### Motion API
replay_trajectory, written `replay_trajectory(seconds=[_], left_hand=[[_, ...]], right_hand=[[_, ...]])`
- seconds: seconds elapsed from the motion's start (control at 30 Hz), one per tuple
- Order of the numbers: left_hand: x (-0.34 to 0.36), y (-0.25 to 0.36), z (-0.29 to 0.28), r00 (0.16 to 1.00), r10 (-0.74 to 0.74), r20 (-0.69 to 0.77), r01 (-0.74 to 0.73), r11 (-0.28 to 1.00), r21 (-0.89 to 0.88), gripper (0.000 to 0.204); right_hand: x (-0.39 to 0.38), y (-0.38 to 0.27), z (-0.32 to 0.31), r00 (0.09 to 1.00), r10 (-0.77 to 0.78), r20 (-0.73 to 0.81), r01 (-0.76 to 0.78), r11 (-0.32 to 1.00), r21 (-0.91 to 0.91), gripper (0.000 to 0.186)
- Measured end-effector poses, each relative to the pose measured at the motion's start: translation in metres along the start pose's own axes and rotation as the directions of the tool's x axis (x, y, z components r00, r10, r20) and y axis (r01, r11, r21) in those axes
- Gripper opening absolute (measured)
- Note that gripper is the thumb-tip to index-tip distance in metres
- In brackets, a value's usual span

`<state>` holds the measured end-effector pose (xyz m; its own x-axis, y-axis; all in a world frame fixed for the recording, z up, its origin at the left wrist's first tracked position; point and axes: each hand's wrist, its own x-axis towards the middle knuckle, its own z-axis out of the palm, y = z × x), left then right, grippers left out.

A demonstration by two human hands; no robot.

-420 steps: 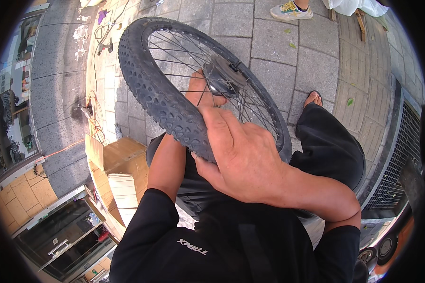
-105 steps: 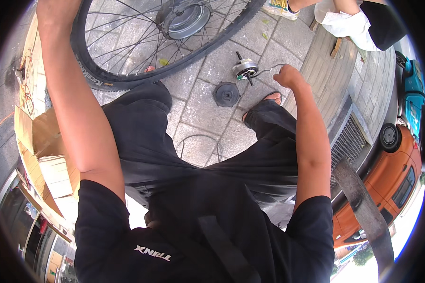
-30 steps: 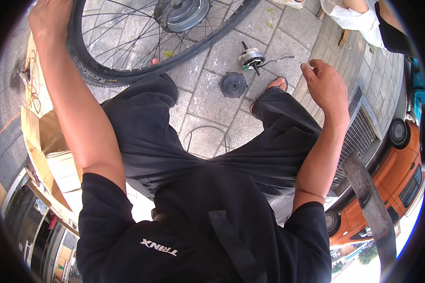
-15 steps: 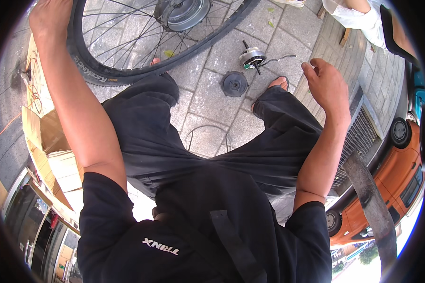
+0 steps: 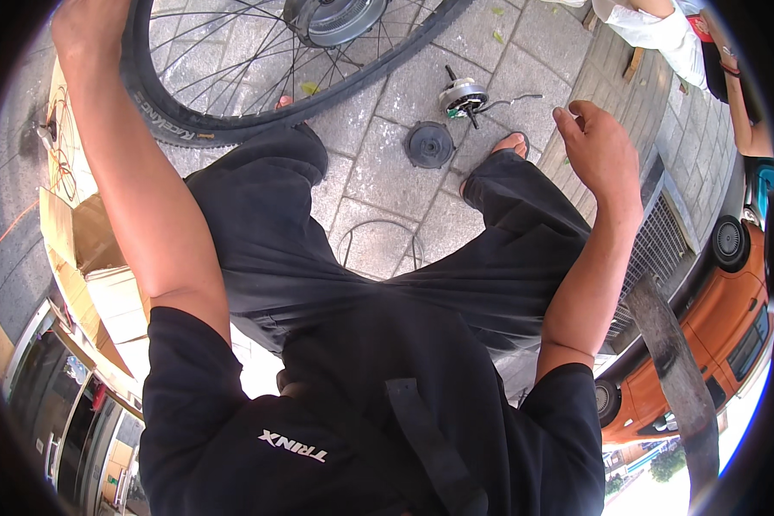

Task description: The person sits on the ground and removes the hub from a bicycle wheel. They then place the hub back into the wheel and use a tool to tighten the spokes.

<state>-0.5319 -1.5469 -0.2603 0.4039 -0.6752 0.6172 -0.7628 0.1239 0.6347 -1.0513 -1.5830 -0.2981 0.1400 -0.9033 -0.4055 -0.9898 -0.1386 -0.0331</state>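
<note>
My left hand (image 5: pixel 90 34) is at the upper left beside the bicycle wheel (image 5: pixel 172 116); its fingers are out of sight, so I cannot tell whether it grips the tire. The wheel has a black knobbly tire, spokes and a grey hub shell (image 5: pixel 331 24). My right hand (image 5: pixel 593 146) hangs in the air at the right, fingers loosely curled and apart, holding nothing. To its left on the paving lie a motor core (image 5: pixel 464 99) with axle and circuit board, a short cable (image 5: pixel 512 101) running from it, and a round dark hub cover (image 5: pixel 428 144).
A cardboard box (image 5: pixel 103 241) and tangled orange cords (image 5: pixel 60 146) are at the left. A drain grate (image 5: pixel 649 241), metal bar (image 5: pixel 671 361) and orange car (image 5: pixel 714 318) are at the right. Another person's arm (image 5: pixel 740 112) and white cloth (image 5: pixel 641 30) appear upper right.
Since the oldest frame the motor core and cover have come out of the wheel onto the paving. My right hand left the cable and lifted rightward. The other person's arm came further into view.
</note>
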Motion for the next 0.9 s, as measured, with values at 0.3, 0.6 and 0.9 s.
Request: replay_trajectory(seconds=[0.3,0.6,0.9], left_hand=[[0.001,-0.005,0.001,1.0,0.028,-0.015,-0.027,0.999,0.033,0.075],[-0.005,0.015,0.004,0.998,0.024,-0.061,-0.017,0.993,0.115,0.07],[-0.004,0.011,0.0,0.999,-0.007,-0.042,0.01,0.997,0.072,0.069]], right_hand=[[0.0,0.002,0.001,1.0,-0.013,-0.011,0.013,1.0,-0.004,0.05],[-0.001,0.001,-0.002,1.0,0.0,-0.016,0.0,1.0,0.009,0.048],[-0.002,0.002,-0.004,1.0,0.01,-0.015,-0.01,0.999,0.034,0.045]])
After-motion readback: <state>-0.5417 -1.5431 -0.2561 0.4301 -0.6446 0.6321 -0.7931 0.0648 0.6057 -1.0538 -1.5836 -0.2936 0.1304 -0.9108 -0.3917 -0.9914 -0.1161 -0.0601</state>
